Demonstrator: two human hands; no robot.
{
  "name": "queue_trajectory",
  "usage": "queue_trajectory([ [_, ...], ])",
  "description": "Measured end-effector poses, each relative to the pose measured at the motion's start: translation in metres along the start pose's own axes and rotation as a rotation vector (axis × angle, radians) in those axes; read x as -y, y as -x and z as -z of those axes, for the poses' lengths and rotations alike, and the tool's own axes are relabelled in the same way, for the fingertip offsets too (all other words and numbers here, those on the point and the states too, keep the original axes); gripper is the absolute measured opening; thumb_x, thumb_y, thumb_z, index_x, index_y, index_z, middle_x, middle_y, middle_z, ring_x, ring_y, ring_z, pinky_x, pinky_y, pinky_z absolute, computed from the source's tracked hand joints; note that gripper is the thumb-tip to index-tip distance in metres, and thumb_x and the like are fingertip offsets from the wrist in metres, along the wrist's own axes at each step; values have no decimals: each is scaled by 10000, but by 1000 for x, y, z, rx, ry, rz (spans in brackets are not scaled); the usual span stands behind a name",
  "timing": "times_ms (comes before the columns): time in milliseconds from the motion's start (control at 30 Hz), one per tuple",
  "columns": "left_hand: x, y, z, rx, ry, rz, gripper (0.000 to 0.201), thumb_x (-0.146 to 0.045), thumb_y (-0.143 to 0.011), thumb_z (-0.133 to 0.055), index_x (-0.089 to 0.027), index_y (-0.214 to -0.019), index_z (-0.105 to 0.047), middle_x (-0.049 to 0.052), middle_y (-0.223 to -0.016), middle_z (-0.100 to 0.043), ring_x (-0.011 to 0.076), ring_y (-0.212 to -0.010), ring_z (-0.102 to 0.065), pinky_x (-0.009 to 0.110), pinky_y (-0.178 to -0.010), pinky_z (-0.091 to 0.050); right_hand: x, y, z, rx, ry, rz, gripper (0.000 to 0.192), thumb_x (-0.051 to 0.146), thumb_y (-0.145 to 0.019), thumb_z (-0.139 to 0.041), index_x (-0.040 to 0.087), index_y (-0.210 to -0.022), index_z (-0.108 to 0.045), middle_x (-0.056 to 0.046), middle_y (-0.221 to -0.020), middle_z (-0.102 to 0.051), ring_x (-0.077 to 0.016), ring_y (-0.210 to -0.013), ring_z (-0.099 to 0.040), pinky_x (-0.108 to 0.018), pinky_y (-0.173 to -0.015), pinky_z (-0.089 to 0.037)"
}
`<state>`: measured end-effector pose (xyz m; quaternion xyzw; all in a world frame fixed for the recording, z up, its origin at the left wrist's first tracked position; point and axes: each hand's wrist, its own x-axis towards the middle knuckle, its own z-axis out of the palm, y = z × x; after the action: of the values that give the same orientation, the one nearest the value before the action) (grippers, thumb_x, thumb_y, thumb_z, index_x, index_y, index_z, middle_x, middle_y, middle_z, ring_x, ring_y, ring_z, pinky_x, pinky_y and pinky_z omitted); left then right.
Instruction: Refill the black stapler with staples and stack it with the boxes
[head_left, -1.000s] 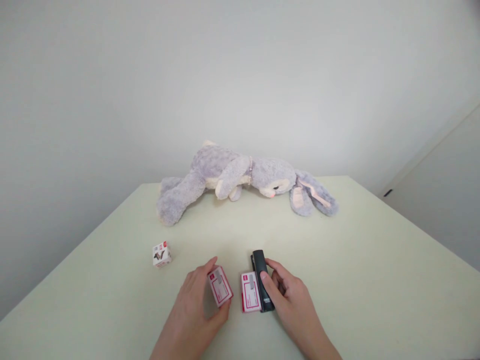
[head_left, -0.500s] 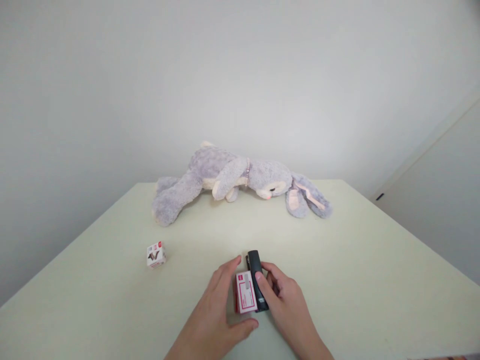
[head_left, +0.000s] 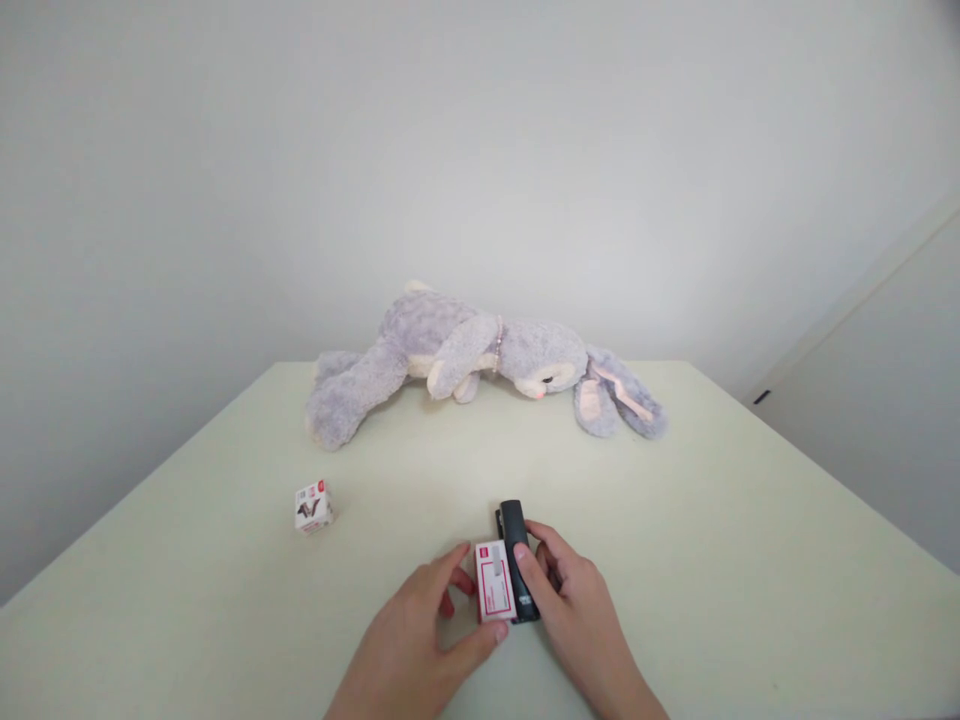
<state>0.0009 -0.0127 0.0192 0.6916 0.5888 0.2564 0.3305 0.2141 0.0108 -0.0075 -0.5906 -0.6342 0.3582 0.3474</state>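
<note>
A black stapler (head_left: 516, 535) lies lengthwise on the table, pointing away from me. My right hand (head_left: 574, 595) grips it from the right, thumb over the top and fingers curled along its side. Directly against the stapler's left side lies a small white box with red edging (head_left: 493, 588). Around the left side of this box is my left hand (head_left: 427, 615), its thumb and fingers apart. The thumb tip reaches the box's near end, and the fingertips are close by its left side; whether they press on it I cannot tell.
Another small white box with a dark clip-like picture (head_left: 311, 508) sits farther left on the pale green table (head_left: 187, 540). A grey plush rabbit (head_left: 450, 340) lies on its side along the back edge, against the wall (head_left: 480, 150).
My left hand has drawn its thumb and fingers closer together about the red-edged box. My right hand keeps its hold on the stapler. The view has shifted slightly.
</note>
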Motion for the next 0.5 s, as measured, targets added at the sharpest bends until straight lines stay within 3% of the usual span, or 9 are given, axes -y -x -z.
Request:
queue_trajectory([
  [67, 21, -4, 26, -132, -31, 47, 477, -529, -932, -609, -291, -1345, -623, 39, -1101, -736, 215, -919, -671, 316, -748, -545, 1, 1, 0, -7, -4, -10, 484, 599, -1028, -467, 240, -1299, -645, 39, -674, -564, -171, -623, -578, -275, -595, -389],
  [133, 51, -11, 62, -416, -162, 119, 477, -607, -959, -514, -269, -1260, -663, 51, -1105, -717, 231, -913, -648, 309, -665, -509, 1, 1, -1, -9, -11, -14, 483, 600, -1027, -467, 240, -1297, -646, 43, -666, -545, -168, -615, -564, -275, -589, -380],
  [200, 83, -18, 98, -658, -313, 222, 540, -647, -936, -505, -229, -1236, -670, 74, -1096, -710, 251, -887, -636, 344, -704, -503, 2, 1, -1, -4, -18, -16, 484, 598, -1025, -472, 240, -1304, -642, 48, -661, -527, -165, -608, -550, -275, -583, -374],
  [233, 97, -21, 113, -675, -355, 297, 569, -659, -933, -493, -219, -1245, -672, 75, -1055, -715, 249, -835, -633, 364, -729, -499, 2, 1, -1, -7, -26, -17, 492, 597, -1024, -476, 240, -1328, -627, 51, -663, -520, -164, -606, -545, -275, -583, -377],
  [300, 114, -28, 132, -593, -312, 413, 604, -669, -935, -468, -201, -1256, -673, 79, -1003, -734, 263, -820, -658, 371, -730, -489, 2, 1, 0, -35, -73, -19, 534, 593, -1025, -472, 240, -1418, -555, 53, -692, -524, -166, -625, -553, -273, -602, -404],
  [400, 109, -38, 125, -487, -169, 474, 591, -677, -891, -524, -202, -1184, -717, 77, -936, -764, 291, -850, -696, 361, -734, -485, -1, 6, 1, -92, -180, -13, 614, 582, -1032, -438, 223, -1529, -416, 28, -810, -590, -174, -709, -606, -277, -671, -475],
  [500, 77, -51, 85, -421, -65, 420, 539, -667, -867, -570, -224, -1119, -746, 59, -895, -780, 270, -796, -712, 340, -714, -488, -5, 20, 2, -74, -95, -25, 734, 580, -964, -553, 223, -1575, -360, 10, -892, -631, -180, -738, -633, -286, -697, -502],
])
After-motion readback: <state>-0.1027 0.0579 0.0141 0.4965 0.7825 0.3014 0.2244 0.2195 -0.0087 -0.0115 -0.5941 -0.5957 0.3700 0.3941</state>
